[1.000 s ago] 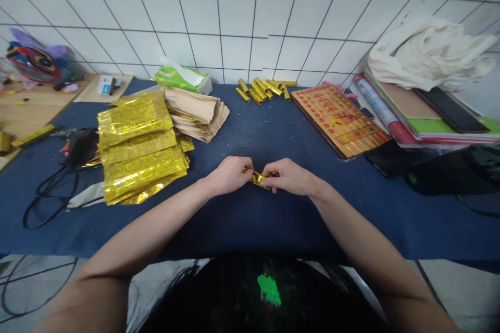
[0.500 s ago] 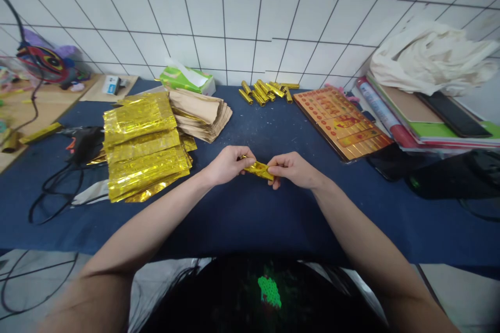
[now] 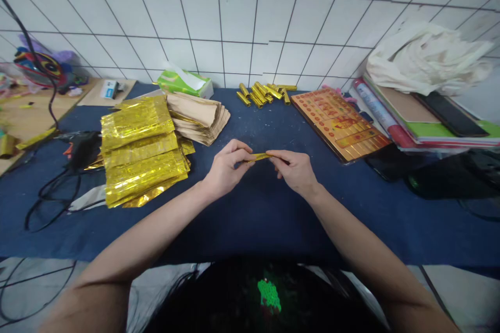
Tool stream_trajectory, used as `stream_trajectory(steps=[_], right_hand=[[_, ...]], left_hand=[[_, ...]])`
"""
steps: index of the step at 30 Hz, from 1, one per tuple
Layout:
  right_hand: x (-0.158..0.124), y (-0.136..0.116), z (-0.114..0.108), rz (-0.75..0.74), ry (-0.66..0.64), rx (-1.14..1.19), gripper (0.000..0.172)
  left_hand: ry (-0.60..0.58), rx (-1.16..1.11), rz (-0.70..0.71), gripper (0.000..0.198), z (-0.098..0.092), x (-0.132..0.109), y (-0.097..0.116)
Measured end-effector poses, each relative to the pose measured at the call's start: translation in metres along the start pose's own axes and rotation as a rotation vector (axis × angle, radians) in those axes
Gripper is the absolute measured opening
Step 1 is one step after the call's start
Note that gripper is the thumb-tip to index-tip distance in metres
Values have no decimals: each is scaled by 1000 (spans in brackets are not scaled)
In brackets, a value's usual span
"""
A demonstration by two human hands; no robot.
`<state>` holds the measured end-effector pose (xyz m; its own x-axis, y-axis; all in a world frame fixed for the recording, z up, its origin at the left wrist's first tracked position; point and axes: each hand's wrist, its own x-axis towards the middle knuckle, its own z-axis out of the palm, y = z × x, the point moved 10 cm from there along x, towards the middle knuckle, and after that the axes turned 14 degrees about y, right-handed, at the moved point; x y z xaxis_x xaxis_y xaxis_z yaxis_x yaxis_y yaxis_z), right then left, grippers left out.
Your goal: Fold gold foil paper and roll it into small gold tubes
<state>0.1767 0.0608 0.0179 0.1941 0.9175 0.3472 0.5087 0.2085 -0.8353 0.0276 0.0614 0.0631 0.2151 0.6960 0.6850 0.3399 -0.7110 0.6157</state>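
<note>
Between my two hands a narrow strip of gold foil paper [image 3: 260, 156] is stretched sideways, rolled or folded thin. My left hand [image 3: 230, 168] pinches its left end, and the fingers of my right hand [image 3: 294, 169] grip its right end. Both hands are held over the dark blue tabletop [image 3: 250, 218]. To the left lies a fanned stack of gold foil sheets [image 3: 142, 151], beside a pile of brown-backed papers [image 3: 201, 114]. By the wall are several small gold foil rolls [image 3: 263, 93].
A green tissue pack [image 3: 183, 82] stands against the tiled wall. On the right are an orange-gold printed board [image 3: 339, 122], stacked books with a dark phone [image 3: 449, 114] and a white cloth bag [image 3: 425, 60]. Left, a black glue gun [image 3: 84, 148] trails its cable.
The foil piece, wider and tilted before, now looks thinner and nearly level. Both hands have risen slightly, and the fingers have shifted their grip on its ends.
</note>
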Motion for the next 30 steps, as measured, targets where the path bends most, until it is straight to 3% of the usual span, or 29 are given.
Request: stream_trajectory(steps=[2,5,11,14,19,25,30], right_hand=[[-1,11,5,174,-6,251,23],[-2,14,13,303,-27,546,21],[-4,21,11,397,116,613,11],[-6,27,10,483,179,659,16],[-5,34,3,519,271,671,28],[-5,39,10,549,195,640,28],[-6,39,13,557,149,631,25]], left_hand=[[77,63,202,9,-5,-5,18],[136,152,377,12,-6,-15,31],[140,195,488,14,1,-24,44],[76,152,373,15,7,-22,37],[-33,98,30,47,18,-22,6],[-79,30,-21,26,24,-23,2],[-123,-96,-246,29,30,-28,-14]])
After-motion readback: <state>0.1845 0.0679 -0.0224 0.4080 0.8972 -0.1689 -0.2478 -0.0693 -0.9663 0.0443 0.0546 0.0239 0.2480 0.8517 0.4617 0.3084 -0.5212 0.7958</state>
